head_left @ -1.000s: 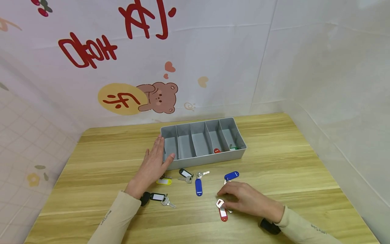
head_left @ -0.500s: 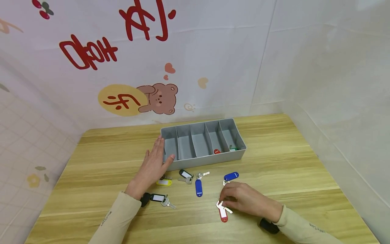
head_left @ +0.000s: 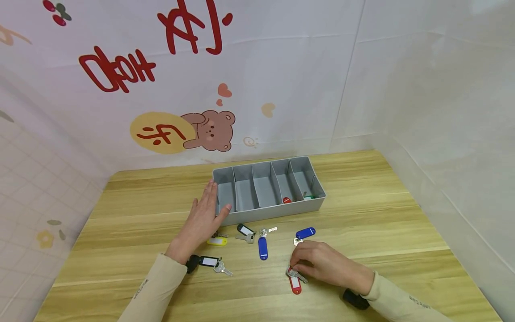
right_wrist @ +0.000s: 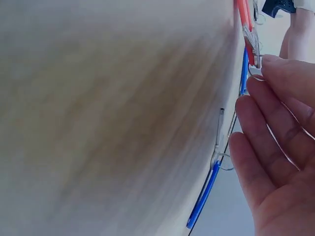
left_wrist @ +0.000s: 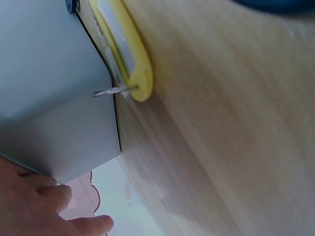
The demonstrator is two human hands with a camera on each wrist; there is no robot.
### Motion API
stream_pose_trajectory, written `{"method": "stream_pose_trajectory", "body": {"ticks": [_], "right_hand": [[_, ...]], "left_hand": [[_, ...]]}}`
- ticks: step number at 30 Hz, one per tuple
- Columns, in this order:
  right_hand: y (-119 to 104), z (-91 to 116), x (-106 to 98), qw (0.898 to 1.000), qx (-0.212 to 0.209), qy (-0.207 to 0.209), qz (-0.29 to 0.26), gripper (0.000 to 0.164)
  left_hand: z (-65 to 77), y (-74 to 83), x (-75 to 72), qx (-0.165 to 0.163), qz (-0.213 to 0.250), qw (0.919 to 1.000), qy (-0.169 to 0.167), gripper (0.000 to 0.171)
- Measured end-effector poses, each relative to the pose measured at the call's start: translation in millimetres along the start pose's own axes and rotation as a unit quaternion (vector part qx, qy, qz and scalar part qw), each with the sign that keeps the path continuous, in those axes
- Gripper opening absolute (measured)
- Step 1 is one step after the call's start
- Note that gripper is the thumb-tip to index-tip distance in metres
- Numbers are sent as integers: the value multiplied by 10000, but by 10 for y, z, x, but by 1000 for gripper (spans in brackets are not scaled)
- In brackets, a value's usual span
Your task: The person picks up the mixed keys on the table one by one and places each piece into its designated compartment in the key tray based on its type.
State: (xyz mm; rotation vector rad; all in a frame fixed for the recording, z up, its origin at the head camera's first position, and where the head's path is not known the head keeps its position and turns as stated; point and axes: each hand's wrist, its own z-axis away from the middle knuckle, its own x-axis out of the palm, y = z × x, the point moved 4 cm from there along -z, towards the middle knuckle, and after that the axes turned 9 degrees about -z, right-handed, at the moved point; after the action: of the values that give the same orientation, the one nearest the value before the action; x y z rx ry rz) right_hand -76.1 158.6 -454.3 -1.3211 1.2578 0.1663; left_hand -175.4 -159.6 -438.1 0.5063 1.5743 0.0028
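In the head view my right hand (head_left: pixel 323 264) pinches the ring of a key with a red tag (head_left: pixel 295 286), between thumb and forefinger. Its silver key (head_left: pixel 298 275) lies across the tag, low at the table. The right wrist view shows the thin ring (right_wrist: pixel 256 76) at the fingertips, the other fingers loosely bent. My left hand (head_left: pixel 199 221) rests with extended fingers against the left end of a grey five-slot box (head_left: pixel 273 211). Below that hand lies a key with a yellow tag (head_left: pixel 217 241), seen close in the left wrist view.
Keys with a black tag (head_left: pixel 245 230), another black tag (head_left: pixel 208 261), a blue tag (head_left: pixel 263 248) and another blue tag (head_left: pixel 306 232) lie before the box. Inside it, a red tag (head_left: pixel 286 200) and a green tag (head_left: pixel 308 197) occupy the two right slots.
My right fingertips have shifted slightly at the red-tagged key's ring, and its key has come into fuller view across the tag. The left hand and box have stayed put.
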Motion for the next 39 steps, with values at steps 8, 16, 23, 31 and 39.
{"method": "stream_pose_trajectory", "body": {"ticks": [8,16,23,31,39], "right_hand": [[-66,9,-85,9999,-27,129,-87,13],[-148,9,-171,9988,-316,360,139,12],[-186,7,-244,9975,-404,560,144,7],[-208,-36,-325,9923,-708,1002,193,10],[-217,-93,-458,9898,-659,1262,-45,16]], "left_hand": [[-2,2,3,-7,16,10000,13,89],[10,5,-9,20,32,10000,36,88],[1,-1,1,-7,23,10000,24,89],[2,-6,1,-27,23,10000,18,90],[2,-4,-1,-36,5,10000,29,89]]}}
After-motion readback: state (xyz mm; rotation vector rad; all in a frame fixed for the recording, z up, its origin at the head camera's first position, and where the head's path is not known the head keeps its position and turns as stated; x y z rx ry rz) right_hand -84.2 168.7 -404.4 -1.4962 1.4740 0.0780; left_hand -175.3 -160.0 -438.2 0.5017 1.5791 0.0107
